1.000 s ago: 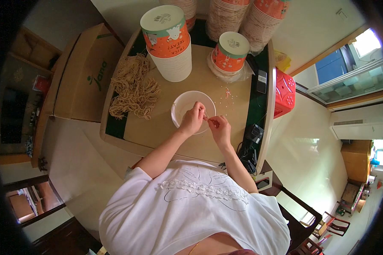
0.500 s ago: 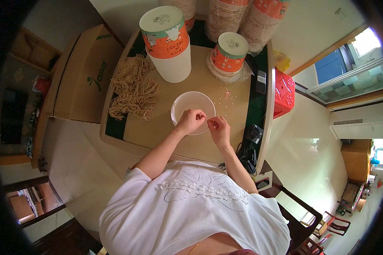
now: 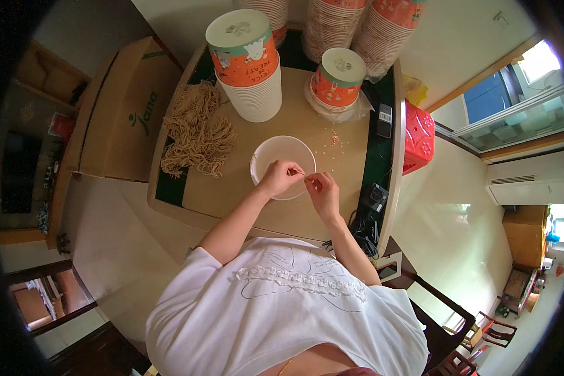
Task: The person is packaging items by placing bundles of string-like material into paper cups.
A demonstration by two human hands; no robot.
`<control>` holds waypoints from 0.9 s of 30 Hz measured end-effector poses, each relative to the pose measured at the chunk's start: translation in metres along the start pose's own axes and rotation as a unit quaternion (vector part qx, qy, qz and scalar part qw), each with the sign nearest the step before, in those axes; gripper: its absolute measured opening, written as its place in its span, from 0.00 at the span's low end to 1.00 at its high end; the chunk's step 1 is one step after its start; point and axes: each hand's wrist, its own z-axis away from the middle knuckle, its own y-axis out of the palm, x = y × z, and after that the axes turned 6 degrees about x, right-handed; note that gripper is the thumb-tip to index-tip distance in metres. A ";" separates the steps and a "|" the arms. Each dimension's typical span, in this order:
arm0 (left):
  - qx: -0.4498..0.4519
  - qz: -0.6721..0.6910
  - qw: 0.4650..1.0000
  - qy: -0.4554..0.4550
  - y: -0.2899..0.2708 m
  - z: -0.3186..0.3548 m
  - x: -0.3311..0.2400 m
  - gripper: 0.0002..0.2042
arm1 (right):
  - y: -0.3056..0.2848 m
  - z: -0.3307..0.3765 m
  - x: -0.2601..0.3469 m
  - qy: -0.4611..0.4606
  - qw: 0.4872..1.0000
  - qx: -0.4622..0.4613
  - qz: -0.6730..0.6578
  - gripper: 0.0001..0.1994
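Head camera, looking straight down: a person in a white T-shirt works at a tan bench (image 3: 232, 194) edged in dark green. At far left, a large brown cardboard box (image 3: 128, 113) stands against the bench's side. Next to it, on the bench's left portion, lies a loose heap of tan string (image 3: 197, 131). Behind the heap rises a tall stack of paper cups (image 3: 247, 62), white below with an orange band and a pale green lid on top.

At centre sits a white bowl (image 3: 282, 153), round and shallow, touching neither stack. The left hand (image 3: 281, 178) rests over the bowl's near rim, its grip pinched shut on a thin strand (image 3: 302, 175) that runs across to the right hand (image 3: 323, 191), which lies just beside the bowl's right edge with thumb and forefinger closed on the same strand. The two hands are nearly touching; what the strand is made of is too fine to tell.

To the right of the bowl, small pale beads (image 3: 335, 141) lie scattered on the bench top. Behind them stands a shorter stack of orange cups (image 3: 338, 78) on a clear plastic wrapper, with further cup stacks along the wall. Farther right, on the dark edge strip, lies a small black device (image 3: 385, 120), and beyond the bench's edge stands a red plastic stool (image 3: 420, 135) on the pale floor.
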 end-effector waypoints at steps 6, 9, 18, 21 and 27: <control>-0.018 -0.018 1.000 0.003 0.002 0.000 0.001 0.04 | -0.001 -0.002 0.011 0.006 1.000 -0.002 -0.015 0.03; -0.044 -0.055 0.997 0.023 0.002 0.001 0.004 0.04 | -0.002 -0.002 0.010 -0.003 1.000 -0.005 -0.016 0.03; -0.089 -0.067 0.994 0.004 0.003 0.004 0.004 0.04 | 0.000 0.000 -0.002 -0.006 1.000 -0.008 -0.023 0.05; -0.075 -0.046 0.996 0.019 0.000 0.005 0.004 0.05 | -0.002 -0.001 0.008 0.010 1.000 0.001 -0.029 0.06; -0.030 -0.021 0.999 0.000 0.001 0.005 -0.001 0.05 | 0.004 -0.005 0.005 -0.008 1.000 0.015 -0.010 0.07</control>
